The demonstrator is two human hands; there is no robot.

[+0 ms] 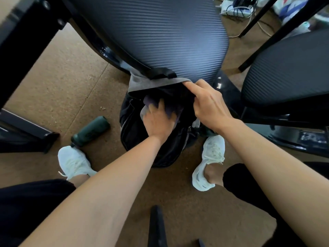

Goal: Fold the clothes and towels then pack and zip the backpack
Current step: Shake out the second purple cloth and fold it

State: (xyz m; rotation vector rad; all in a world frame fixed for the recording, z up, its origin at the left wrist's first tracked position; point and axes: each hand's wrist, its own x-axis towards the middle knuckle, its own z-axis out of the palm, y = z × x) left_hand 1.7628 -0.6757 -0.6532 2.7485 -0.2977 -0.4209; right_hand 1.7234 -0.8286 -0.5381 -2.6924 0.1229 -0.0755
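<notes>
Head view: backpack [131,136] stands on the floor between the shoes, mouth open, top against the chair [151,32]. Right hand [208,107] pinches its grey rim, holding the mouth wide. Left hand [159,122], fingers spread, presses the purple cloth [148,100] down inside. Cloth looks soft, light, springy: pack with a flat palm. Bag is limp, so grip the rim

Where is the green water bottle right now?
Head view: the green water bottle lies on its side on the floor at the person's left, beside the backpack, its cap end by the toe of the left shoe.
</notes>
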